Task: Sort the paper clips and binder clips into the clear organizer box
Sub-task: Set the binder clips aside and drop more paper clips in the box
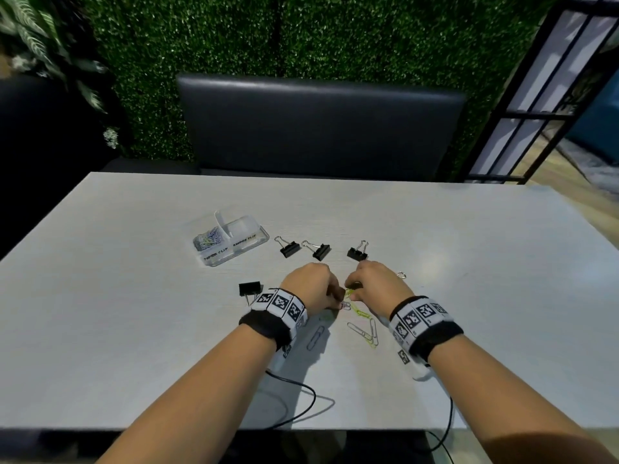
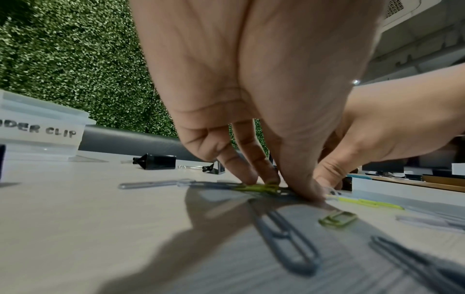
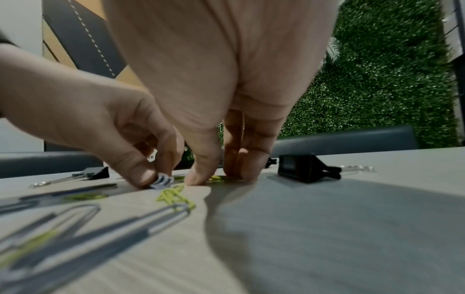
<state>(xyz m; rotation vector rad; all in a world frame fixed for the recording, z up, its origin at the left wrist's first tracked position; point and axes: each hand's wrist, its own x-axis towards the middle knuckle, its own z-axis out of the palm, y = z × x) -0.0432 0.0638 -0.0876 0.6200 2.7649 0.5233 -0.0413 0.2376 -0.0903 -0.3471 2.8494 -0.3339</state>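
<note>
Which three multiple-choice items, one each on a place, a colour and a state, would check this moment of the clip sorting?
1. Where does the clear plastic organizer box stand on the white table?
A. Beyond the left hand, to its left
B. To the right of the right hand
C. Between the two hands

2. What colour is the wire paper clip between the right hand's thumb and fingertips?
A. Red
B. Yellow-green
C. Black

3. What is the left hand doing?
A. Lying flat and open
B. Gripping a black binder clip
C. Pinching a small pale grey paper clip

Answers:
1 A, as the head view shows the box far and left of the hands.
2 B, as the right wrist view shows the yellow-green wire at those fingertips.
3 C, as the thumb and a finger close on it in the right wrist view.
</note>
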